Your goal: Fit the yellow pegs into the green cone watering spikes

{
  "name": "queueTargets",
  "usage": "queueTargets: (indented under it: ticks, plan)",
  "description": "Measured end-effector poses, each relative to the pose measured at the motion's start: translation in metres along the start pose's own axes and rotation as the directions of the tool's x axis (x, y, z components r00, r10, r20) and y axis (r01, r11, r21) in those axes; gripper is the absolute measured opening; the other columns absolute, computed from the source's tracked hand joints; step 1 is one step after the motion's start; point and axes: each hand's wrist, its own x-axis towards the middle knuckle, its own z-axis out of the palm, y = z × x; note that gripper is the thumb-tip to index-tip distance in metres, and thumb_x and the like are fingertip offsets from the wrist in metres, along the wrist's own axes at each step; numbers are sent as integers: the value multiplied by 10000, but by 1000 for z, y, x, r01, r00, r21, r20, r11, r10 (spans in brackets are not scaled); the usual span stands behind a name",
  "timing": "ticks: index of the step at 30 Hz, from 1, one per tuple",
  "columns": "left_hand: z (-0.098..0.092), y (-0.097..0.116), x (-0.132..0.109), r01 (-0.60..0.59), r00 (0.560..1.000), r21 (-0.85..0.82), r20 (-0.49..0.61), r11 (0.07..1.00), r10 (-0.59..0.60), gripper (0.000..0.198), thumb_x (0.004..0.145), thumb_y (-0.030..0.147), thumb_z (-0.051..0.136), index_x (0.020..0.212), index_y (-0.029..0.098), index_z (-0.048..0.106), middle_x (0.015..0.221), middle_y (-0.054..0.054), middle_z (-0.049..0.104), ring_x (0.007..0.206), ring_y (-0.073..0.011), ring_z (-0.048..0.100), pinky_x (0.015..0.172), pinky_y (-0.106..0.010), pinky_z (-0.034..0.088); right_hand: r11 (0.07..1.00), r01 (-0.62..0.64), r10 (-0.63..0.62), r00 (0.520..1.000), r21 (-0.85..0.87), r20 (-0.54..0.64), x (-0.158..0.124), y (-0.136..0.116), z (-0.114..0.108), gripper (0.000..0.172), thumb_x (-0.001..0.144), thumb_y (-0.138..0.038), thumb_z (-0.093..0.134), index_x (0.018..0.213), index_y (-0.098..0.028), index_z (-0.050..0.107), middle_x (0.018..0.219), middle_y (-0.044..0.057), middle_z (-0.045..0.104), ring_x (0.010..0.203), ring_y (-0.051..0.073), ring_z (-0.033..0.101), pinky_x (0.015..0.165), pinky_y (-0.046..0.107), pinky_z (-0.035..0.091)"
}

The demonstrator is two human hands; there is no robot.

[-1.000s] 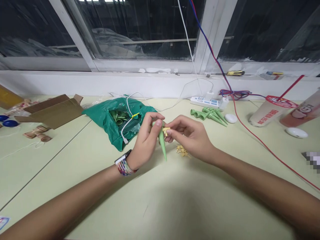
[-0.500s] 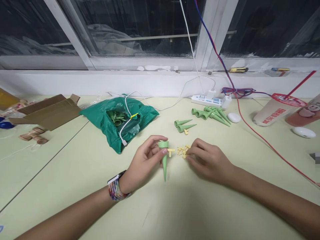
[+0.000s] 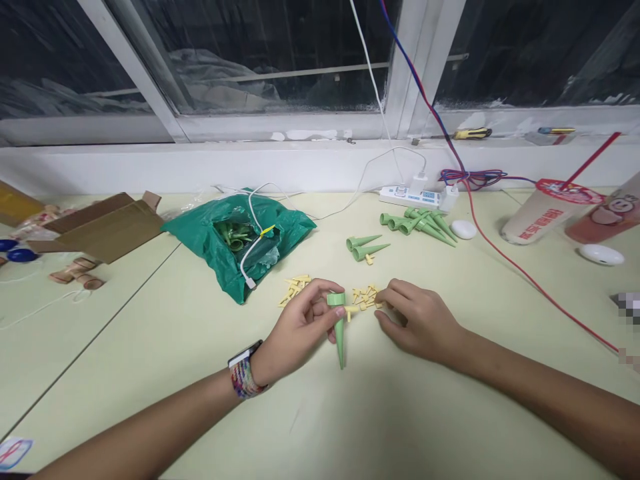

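Note:
My left hand (image 3: 300,330) is shut on a pale green plastic cone spike (image 3: 339,330), which points down with its tip near the table. A small yellow T-shaped piece (image 3: 351,311) sticks out sideways beside the spike's wide top. My right hand (image 3: 417,318) rests on the table, its fingertips at the edge of a heap of small yellow pieces (image 3: 364,298). Another yellow heap (image 3: 294,289) lies beyond my left hand. Two loose green spikes (image 3: 366,246) lie farther back, and a larger bunch of them (image 3: 417,227) sits to the right.
A green plastic bag (image 3: 235,243) holds more green parts, with a white cable across it. Behind are a white power strip (image 3: 409,197), a flattened cardboard box (image 3: 105,227), and a red wire (image 3: 530,280). A paper cup with a red straw (image 3: 550,211) stands right.
Both hands have come down from mid-air towards the table, and my right hand has let go of the spike. Two green spikes and a second yellow heap now lie on the table.

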Motion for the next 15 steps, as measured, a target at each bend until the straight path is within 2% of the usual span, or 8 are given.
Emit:
queueTargets:
  ticks: [5,11,15]
  plan:
    - [-2,1,2,-8,1000,16,-23,1000,8,301,983,408,692,1209,230,604,742,42,538,667,-128,603,656,-274,524,999,-37,37,999,18,7,0,1,0,133,907,-173,598,1034,-186,636,813,13,629,692,149,561,595,290,370]
    - [-2,3,3,-12,1000,31,-28,999,13,312,972,419,699,1197,222,606,727,45,544,643,-133,599,649,-279,530,998,-63,64,997,-5,34,1,1,1,41,917,-184,594,897,-192,629,809,16,613,703,148,558,596,297,352]
    - [-1,4,3,-21,999,32,-25,999,22,332,965,435,704,1196,219,601,759,36,570,641,-128,599,637,-271,530,992,-85,84,996,95,20,3,3,1,106,909,-133,588,976,-201,633,866,19,615,676,136,541,595,289,387]
